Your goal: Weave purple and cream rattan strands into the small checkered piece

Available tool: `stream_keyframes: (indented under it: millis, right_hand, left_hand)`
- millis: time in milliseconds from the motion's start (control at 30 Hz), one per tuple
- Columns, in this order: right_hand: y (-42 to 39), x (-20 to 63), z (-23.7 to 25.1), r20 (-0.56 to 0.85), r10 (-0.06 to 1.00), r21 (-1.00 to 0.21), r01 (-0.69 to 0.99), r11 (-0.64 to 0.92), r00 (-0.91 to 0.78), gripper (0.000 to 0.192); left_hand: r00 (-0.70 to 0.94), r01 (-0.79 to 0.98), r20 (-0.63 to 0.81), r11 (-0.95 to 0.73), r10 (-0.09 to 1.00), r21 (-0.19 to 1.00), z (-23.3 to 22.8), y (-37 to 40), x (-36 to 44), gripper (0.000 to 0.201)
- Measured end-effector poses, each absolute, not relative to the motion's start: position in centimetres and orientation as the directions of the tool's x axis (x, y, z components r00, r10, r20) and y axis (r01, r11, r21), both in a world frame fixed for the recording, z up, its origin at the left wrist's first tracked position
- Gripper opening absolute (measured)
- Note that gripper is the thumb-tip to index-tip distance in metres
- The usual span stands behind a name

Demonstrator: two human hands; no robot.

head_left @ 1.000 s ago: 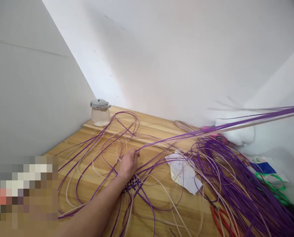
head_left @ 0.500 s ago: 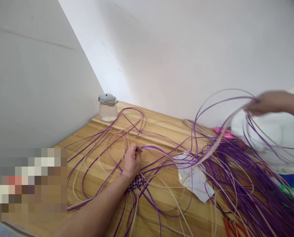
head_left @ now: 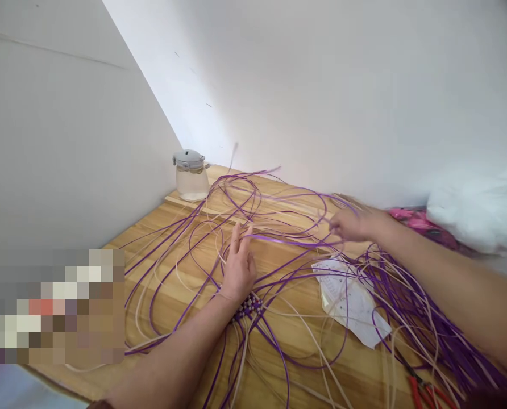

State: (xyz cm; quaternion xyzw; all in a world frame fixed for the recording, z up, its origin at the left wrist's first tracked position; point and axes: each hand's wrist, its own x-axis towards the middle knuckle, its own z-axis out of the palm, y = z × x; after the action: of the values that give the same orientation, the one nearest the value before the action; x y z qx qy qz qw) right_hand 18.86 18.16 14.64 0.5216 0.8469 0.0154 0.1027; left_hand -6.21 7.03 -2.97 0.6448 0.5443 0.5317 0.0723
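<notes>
Purple and pale weaving strands spread out from a small checkered woven piece (head_left: 249, 307) on the wooden table. My left hand (head_left: 239, 270) is over the piece's far edge, with its index and middle fingers stretched out and apart. Purple strands (head_left: 279, 240) run from beside those fingertips to my right hand (head_left: 348, 225). That hand is closed around them, a little above the table and slightly blurred. Loose ends loop away from it toward the back of the table. The left forearm hides part of the woven piece.
A lidded jar (head_left: 191, 176) of clear liquid stands at the back left corner. A creased paper sheet (head_left: 349, 301) lies under some strands. Red-handled pliers (head_left: 426, 392), a bundle of purple strands (head_left: 449, 335) and a pink item (head_left: 428, 224) lie to the right. Walls rise behind.
My right hand has swung down and left with the strands, their loose ends flipping toward the back. My left hand's fingers have gone from curled to stretched out.
</notes>
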Motion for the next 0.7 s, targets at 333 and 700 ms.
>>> stream_keyframes:
  millis: [333, 700]
  right_hand:
    - [8.9, 16.2, 9.9, -0.633, 0.554, -0.432, 0.841, 0.326, -0.540, 0.027]
    - [13.5, 17.1, 8.3, -0.659, 0.551, -0.492, 0.848, 0.198, -0.511, 0.027]
  left_hand:
    - [-0.180, 0.563, 0.539, -0.363, 0.823, 0.742, -2.8, 6.8, -6.6, 0.028]
    - [0.107, 0.684, 0.308, -0.295, 0.945, 0.667, -2.2, 6.2, -6.1, 0.021]
